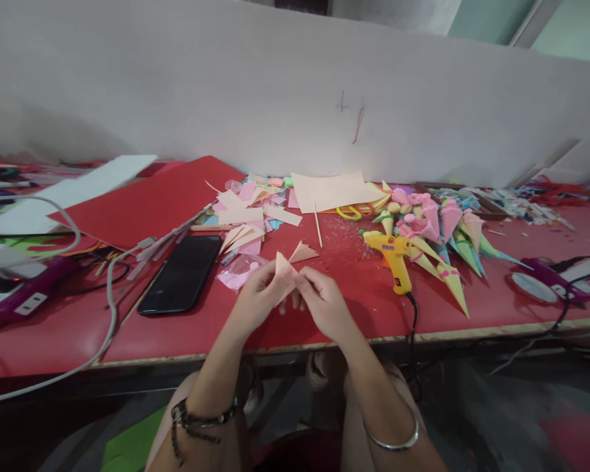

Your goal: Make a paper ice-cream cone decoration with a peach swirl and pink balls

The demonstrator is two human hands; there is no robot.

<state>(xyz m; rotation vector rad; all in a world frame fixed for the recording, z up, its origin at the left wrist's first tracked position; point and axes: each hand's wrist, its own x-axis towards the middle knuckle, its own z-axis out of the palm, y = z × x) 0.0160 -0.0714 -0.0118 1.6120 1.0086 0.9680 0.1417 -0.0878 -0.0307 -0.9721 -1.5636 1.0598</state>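
Observation:
A small peach paper piece (281, 269), folded or rolled to a point at its top, is pinched between my two hands above the front of the red table. My left hand (259, 290) grips its left side with thumb and fingers. From the right, the fingertips of my right hand (323, 298) press on it. Just behind my hands lies another pointed peach paper piece (303, 252). A clear plastic bag (238, 272) with something pink rests beside my left hand. The lower part of the held paper is partly hidden by my fingers.
A yellow glue gun (397, 262) stands to the right, its cord hanging over the table edge. Behind it are several paper cones (450, 219). A black phone (183, 275), paper strips (240, 216), a thin stick (317, 224), yellow-handled scissors (349, 212) and red sheets (147, 203) lie around.

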